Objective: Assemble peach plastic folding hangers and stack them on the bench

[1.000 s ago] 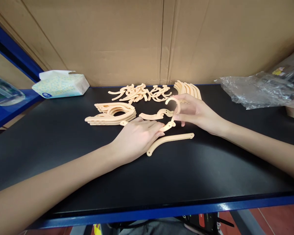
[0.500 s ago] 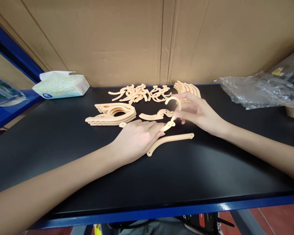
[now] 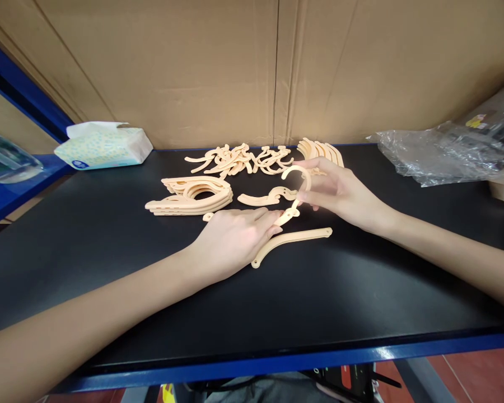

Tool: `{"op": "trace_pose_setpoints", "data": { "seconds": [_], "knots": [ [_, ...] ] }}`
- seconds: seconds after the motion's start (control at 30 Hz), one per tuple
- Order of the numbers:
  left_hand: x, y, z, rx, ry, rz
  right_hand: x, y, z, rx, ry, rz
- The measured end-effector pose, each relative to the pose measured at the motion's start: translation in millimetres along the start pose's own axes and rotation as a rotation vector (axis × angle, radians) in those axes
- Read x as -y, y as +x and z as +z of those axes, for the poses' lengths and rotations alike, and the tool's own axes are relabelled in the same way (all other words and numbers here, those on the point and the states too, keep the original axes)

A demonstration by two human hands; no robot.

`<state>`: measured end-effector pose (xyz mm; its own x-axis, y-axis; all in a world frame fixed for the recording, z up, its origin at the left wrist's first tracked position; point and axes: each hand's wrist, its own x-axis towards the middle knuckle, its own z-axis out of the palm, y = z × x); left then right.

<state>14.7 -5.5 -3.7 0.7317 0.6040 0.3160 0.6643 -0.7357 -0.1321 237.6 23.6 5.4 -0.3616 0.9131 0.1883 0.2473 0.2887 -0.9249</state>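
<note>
A: Hook, location?
B: One, pale peach, C-curved; above the black tabletop, between the hands, its lower end at the pierced end of a hanger arm. Whether locked in, cannot tell.
A: Hands?
B: Left hand: fingers closed on the hanger arm, hiding much of it. Right hand: thumb and fingers pinched on the hook's side.
A: Handling?
B: Apparently moulded plastic: light, fairly stiff, perhaps slightly slippery. Thin joint ends look likeliest to crack if twisted.
A: Best hold?
B: Hook, low on its curve; arm, close behind the joint, fingers off the hole.
A: Adjacent stock?
B: Bowed bar, one, loose, just beside the left fingers; folded hangers, one stack, farther left.
</note>
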Motion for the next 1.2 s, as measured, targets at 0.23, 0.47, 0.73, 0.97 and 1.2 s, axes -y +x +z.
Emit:
{"op": "trace_pose_setpoints", "data": {
  "seconds": [0.23, 0.47, 0.73, 0.97, 1.2],
  "knots": [
    [0, 0, 0, -0.005, -0.003, -0.005, -2, 0, 0, 0.005, 0.012, -0.029],
    [0, -1, -1, -0.003, -0.007, -0.007, -4, -1, 0, 0.015, 0.029, -0.008],
    [0, -1, 1, 0.033, -0.027, -0.046, -4, -3, 4, 0.006, 0.034, 0.009],
    [1, -1, -5, 0.073, -0.148, -0.084, -5, -6, 5, 0.002, 0.006, -0.027],
    [1, 1, -16, 0.221, -0.739, -0.387, -5, -9, 5, 0.024, -0.183, -0.161]
  ]
}}
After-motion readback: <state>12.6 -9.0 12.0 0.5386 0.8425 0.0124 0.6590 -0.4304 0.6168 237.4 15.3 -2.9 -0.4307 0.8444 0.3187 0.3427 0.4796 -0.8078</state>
